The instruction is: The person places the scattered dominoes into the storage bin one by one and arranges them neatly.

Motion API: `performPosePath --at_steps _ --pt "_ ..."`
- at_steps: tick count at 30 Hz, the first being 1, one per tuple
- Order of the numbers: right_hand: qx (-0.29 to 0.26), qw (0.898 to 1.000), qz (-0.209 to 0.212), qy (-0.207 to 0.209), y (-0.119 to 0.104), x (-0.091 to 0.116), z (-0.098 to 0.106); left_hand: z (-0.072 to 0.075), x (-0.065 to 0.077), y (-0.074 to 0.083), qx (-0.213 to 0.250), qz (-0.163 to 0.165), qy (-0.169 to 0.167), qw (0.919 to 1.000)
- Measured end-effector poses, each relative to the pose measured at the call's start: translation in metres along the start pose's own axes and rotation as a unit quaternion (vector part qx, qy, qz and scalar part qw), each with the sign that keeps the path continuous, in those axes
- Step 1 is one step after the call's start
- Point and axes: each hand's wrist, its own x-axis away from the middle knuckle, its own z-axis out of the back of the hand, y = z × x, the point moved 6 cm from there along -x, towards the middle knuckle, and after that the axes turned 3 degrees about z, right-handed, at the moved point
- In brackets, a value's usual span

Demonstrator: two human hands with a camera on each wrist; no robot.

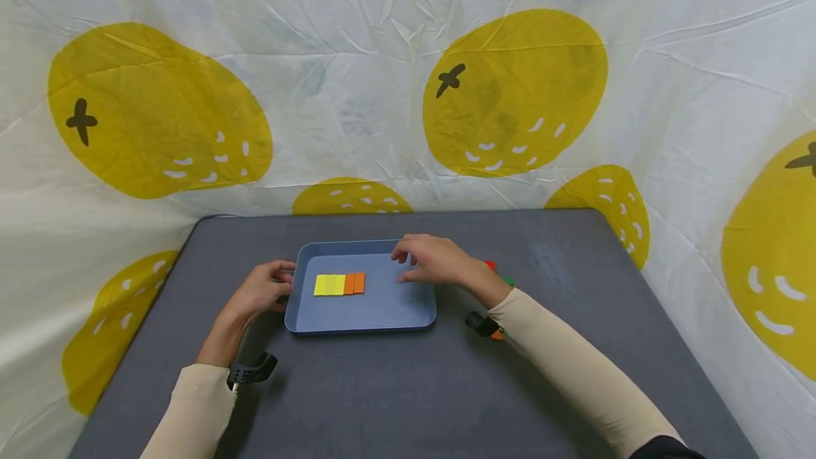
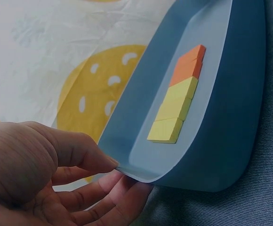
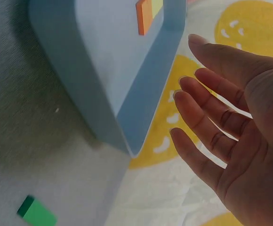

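A blue-grey tray (image 1: pixel 389 314) lies on the table, with a joined row of small flat blocks inside. Yellow blocks (image 1: pixel 329 285) form the left part of the row and two orange blocks (image 1: pixel 354 283) the right. At the tray's left end, my left hand (image 1: pixel 258 292) pinches the rim, thumb on top and fingers against the outer wall, as the left wrist view shows. My right hand (image 1: pixel 440 261) hovers over the tray's right side, fingers loosely bent and apart, holding nothing.
Partly hidden behind my right forearm, a red piece (image 1: pixel 490 265), a green block (image 1: pixel 508 280) and an orange piece (image 1: pixel 497 335) lie on the dark grey table (image 1: pixel 382 388). A white cloth (image 1: pixel 350 105) with yellow fruit prints hangs behind the table.
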Motion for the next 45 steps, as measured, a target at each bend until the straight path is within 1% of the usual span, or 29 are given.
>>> performPosePath --at_steps 10,17,23,26,39,45 --pt "-0.006 0.999 -0.004 0.036 0.018 0.038 0.007 0.000 0.002 -0.001 0.001 -0.003 0.000 1.0000" --pt "-0.021 0.999 -0.031 0.029 0.031 0.064 0.006 0.000 0.000 -0.003 0.001 0.000 -0.005 1.0000" --pt "-0.027 0.998 -0.031 0.043 0.042 0.084 0.005 0.001 0.000 -0.003 -0.002 0.003 -0.005 1.0000" --pt "-0.028 0.998 -0.036 0.044 0.046 0.094 0.004 0.001 0.000 -0.002 -0.002 0.004 -0.004 1.0000" --pt "-0.040 0.997 -0.059 0.034 0.061 0.129 -0.008 0.000 0.001 0.001 -0.003 -0.006 -0.005 1.0000" --pt "-0.025 0.997 -0.069 0.036 0.066 0.143 -0.016 -0.001 0.002 0.000 -0.004 -0.004 -0.001 1.0000"
